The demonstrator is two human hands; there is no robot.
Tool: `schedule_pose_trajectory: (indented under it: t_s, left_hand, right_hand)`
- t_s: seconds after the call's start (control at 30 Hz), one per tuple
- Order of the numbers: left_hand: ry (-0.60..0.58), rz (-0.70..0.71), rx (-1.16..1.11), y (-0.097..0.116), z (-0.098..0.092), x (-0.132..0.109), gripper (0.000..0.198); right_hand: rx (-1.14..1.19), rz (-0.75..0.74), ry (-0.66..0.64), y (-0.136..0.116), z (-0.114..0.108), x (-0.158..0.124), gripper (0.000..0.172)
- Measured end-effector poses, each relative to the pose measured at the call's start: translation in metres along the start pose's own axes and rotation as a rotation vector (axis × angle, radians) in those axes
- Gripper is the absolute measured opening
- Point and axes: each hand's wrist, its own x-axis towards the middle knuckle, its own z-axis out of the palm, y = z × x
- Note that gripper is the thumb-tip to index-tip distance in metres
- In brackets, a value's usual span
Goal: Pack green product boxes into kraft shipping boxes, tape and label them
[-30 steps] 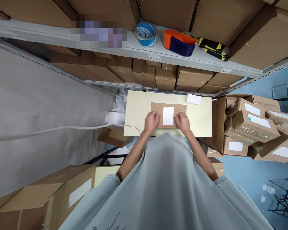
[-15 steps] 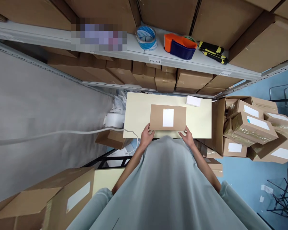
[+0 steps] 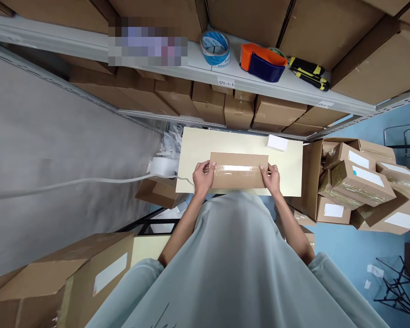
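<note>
A brown cardboard box (image 3: 239,181) is held over the front of the cream table (image 3: 290,177), its long side running left to right. Shiny clear tape runs along the face turned towards me, over a thin white strip. My left hand (image 3: 204,176) grips the left end, thumb on the taped face. At the other end my right hand (image 3: 270,177) holds on in the same way. The fingers behind the box are partly hidden. A small white box (image 3: 277,143) lies at the table's back right.
Above the table a grey shelf (image 3: 191,68) bears a blue tape roll (image 3: 215,49), an orange and navy tape dispenser (image 3: 263,63) and black-and-yellow box cutters (image 3: 309,73). Packed cartons (image 3: 362,182) fill a large box at right. A white cable (image 3: 89,181) crosses from the left to the table.
The box has been tipped, so its taped side now shows instead of the face with the white label. Both hands have moved up its ends and closed on them.
</note>
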Motion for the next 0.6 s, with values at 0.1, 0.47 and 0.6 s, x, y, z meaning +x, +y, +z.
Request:
schedule_pose_trajectory:
  t_s: [0.1,0.47,0.6]
  left_hand:
    - [-0.022,-0.037,0.041,-0.008,0.005,0.007,0.043]
    - [-0.007,-0.015,0.062,-0.025,0.02,0.017,0.038]
    - [0.001,-0.054,-0.003,-0.03,0.023,0.017,0.039]
  right_hand:
    - [-0.026,-0.001,-0.02,0.005,0.008,0.006,0.054]
    - [-0.001,0.023,0.008,0.028,0.031,0.018,0.063]
    - [0.014,0.04,0.039,0.032,0.036,0.015,0.067]
